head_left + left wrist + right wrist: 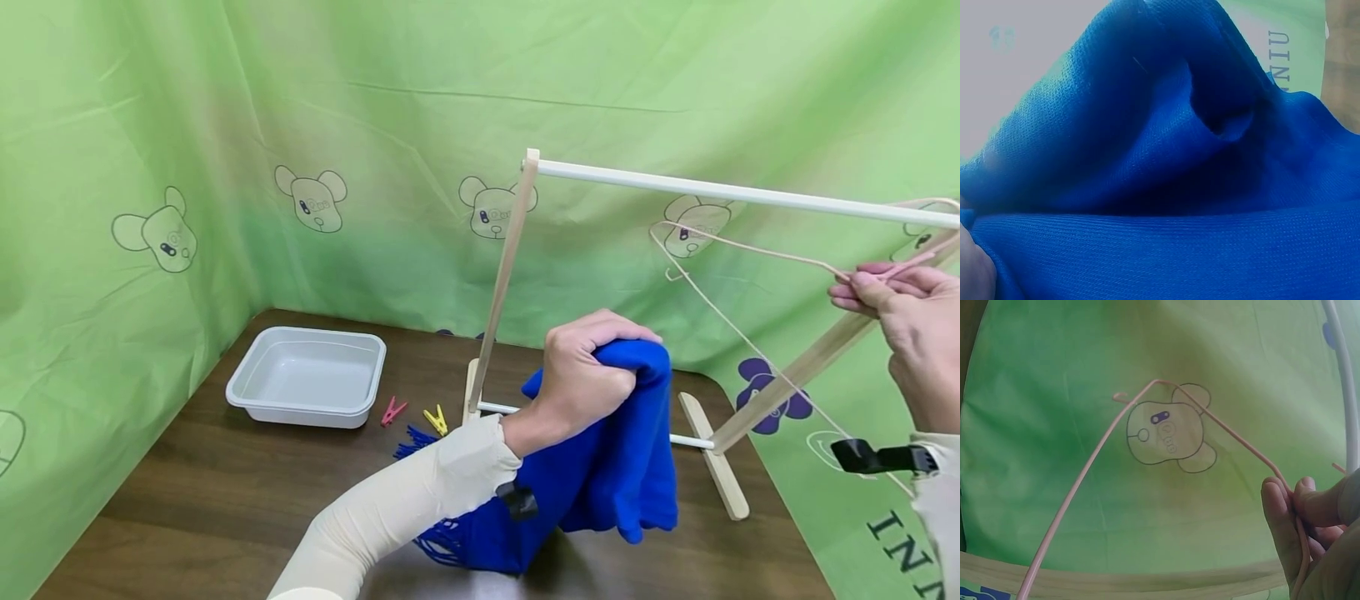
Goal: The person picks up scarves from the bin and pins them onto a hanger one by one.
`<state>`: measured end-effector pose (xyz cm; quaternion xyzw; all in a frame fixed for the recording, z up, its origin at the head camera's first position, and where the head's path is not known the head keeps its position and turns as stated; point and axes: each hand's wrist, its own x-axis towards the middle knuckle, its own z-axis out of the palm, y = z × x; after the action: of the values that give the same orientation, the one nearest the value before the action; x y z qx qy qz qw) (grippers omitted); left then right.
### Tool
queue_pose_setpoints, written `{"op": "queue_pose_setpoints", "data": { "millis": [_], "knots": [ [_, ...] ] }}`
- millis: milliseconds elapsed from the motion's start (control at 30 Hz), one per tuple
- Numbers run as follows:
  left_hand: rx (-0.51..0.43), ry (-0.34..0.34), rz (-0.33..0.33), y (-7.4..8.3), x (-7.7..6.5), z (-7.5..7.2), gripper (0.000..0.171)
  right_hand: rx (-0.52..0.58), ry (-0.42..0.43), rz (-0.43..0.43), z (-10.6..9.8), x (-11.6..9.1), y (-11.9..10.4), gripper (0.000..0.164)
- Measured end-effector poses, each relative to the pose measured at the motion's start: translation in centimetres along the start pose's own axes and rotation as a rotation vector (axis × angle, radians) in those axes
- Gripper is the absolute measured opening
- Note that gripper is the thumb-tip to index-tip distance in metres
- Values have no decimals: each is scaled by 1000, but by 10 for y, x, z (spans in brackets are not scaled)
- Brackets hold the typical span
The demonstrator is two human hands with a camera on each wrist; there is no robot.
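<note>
My left hand (581, 379) grips a blue fringed scarf (637, 450) near its upper fold, and the cloth hangs in folds below the fist. Its fringe (442, 542) shows at the lower left. In the left wrist view the blue scarf (1166, 250) fills most of the picture, with a bit of my hand at the left edge. My right hand (911, 321) pinches a thin pink clothes hanger (757, 246) near its neck, beside the rack's top bar. The right wrist view shows the hanger (1229, 430) held between thumb and fingers, its shoulder and bottom wire spreading leftward.
A wooden rack with a white top bar (720, 192) stands on the brown table (225, 492). At the left sits a white plastic basin (307, 375). A pink clothespin (392, 411) and a yellow clothespin (436, 420) lie between basin and rack. Green printed curtain (390, 108) surrounds the table.
</note>
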<state>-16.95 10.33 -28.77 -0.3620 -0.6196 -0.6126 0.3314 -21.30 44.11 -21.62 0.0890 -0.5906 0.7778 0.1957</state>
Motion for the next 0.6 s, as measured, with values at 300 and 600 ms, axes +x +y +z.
{"op": "queue_pose_setpoints", "data": {
  "millis": [300, 600],
  "knots": [
    [-7, 16, -6, -3, -2, -1, 37, 53, -11, -58, 11, -4, -6, 14],
    [-20, 6, -28, -3, -1, 1, 38, 83, -16, -143, 12, -17, -8, 15]
  ]
}}
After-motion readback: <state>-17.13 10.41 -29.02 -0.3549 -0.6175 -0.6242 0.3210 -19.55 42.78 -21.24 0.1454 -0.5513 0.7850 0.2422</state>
